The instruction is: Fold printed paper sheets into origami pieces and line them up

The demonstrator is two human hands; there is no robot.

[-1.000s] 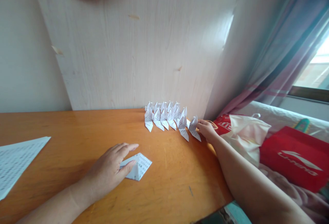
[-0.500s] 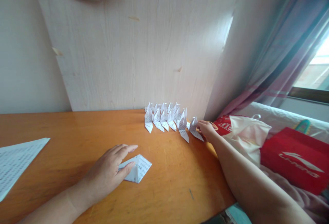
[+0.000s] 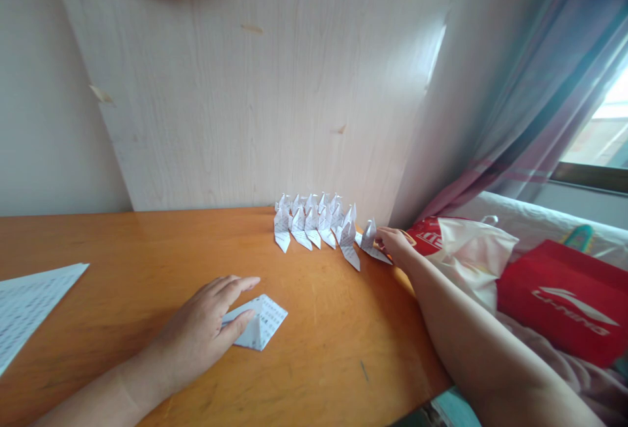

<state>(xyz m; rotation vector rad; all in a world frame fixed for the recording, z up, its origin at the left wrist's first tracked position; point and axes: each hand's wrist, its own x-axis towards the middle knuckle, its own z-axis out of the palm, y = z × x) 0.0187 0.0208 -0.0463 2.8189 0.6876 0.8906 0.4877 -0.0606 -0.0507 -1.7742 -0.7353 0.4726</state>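
Observation:
My left hand (image 3: 222,309) rests over the table with its fingers stretched out and thumb apart. Its thumb lies across the left part of a folded piece of printed paper (image 3: 265,322), which is flat on the wood. Far forward on the right, my right hand (image 3: 394,242) has its curled fingers at the right side of a folded paper crane (image 3: 369,237). The fingertips are partly hidden. This crane stands at the right end of a group of several similar paper cranes (image 3: 313,224), upright in rows near the wall.
The wooden table (image 3: 186,244) meets a pale panel wall (image 3: 255,106). Printed sheets (image 3: 34,303) lie at the left edge. Right of the table are a red bag (image 3: 564,303), a white plastic bag (image 3: 473,250) and a curtain (image 3: 520,106).
The crane at my right hand has turned slightly, its near wing tip shifting right and back. My left hand stays over the folded paper. The whole view has shifted a little.

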